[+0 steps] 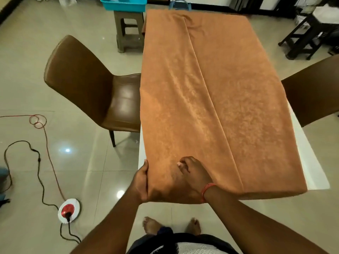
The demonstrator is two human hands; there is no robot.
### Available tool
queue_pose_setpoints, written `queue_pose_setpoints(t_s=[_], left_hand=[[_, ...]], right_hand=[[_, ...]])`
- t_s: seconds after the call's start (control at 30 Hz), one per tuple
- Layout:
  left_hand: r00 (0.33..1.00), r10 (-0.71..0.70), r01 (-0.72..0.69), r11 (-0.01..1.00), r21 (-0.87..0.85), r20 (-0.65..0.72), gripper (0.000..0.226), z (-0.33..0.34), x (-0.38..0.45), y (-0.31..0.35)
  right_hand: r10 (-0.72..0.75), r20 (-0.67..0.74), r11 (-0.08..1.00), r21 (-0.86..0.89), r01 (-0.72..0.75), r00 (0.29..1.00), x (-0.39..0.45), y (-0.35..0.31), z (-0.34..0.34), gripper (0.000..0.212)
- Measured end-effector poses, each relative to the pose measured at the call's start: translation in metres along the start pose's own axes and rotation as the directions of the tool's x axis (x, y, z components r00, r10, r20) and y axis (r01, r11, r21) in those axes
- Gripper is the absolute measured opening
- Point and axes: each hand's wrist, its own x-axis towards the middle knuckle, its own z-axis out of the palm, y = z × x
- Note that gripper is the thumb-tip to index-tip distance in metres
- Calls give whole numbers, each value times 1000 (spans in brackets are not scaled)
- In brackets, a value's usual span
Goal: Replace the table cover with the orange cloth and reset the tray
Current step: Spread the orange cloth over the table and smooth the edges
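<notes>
Head view: orange cloth (pixel 211 99) covers white table (pixel 311 167), tiled floor (pixel 27 70).

Counted one orange cloth (pixel 211 99) over one white table (pixel 310 162). Two brown chairs: one left (pixel 88 85), one right (pixel 315 92). One stool (pixel 129 32) bearing one blue tray (pixel 123 4). Two hands: left (pixel 142 182), right (pixel 194 175). Two bare feet. Two floor cords, one red (pixel 45 136), one black (pixel 39 162). One round socket (pixel 68 209).
</notes>
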Motion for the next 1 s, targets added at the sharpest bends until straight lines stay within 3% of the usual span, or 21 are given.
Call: queue_pose_setpoints(t_s=[0.1, 0.17, 0.27, 0.43, 0.6, 0.7, 0.77, 0.83, 0.9, 1.0], left_hand=[[956, 170, -116, 968, 222, -241, 45, -39, -3, 8], [852, 346, -166, 891, 423, -392, 42, -61, -9, 8], [668, 542, -135, 762, 633, -510, 39, -81, -16, 6], [425, 674, -96, 697, 711, -603, 23, -95, -29, 13], [276, 660, 44, 717, 696, -698, 30, -84, -40, 12], [286, 695, 146, 648, 747, -659, 46, -68, -32, 1], [363, 789, 139, 480, 866, -495, 46, -53, -20, -12], [440, 862, 135, 214, 968, -252, 37, -33, -9, -27], [504, 862, 133, -131, 982, 47, 28, -10, 3, -35], [629, 684, 57, -515, 855, 369, 44, 26, 18, -38]], right_hand=[[8, -31, 995, -100, -11, 999, -7, 17, 2, 35], [-16, -26, 977, -211, 10, 1000, -14, 27, 0, 36], [-51, 4, 943, -330, 49, 999, -22, 36, -5, 37], [-40, -46, 923, -385, 20, 998, -25, 51, -20, 38], [68, -104, 911, -399, -104, 992, -32, 74, -35, 48], [96, -120, 908, -397, -136, 988, -34, 87, -32, 50], [86, -100, 898, -423, -121, 991, -35, 97, -24, 49], [80, -106, 890, -439, -119, 991, -37, 103, -16, 49], [91, -130, 896, -423, -138, 987, -34, 105, -13, 50], [100, -169, 902, -401, -161, 981, -29, 105, -21, 51]])
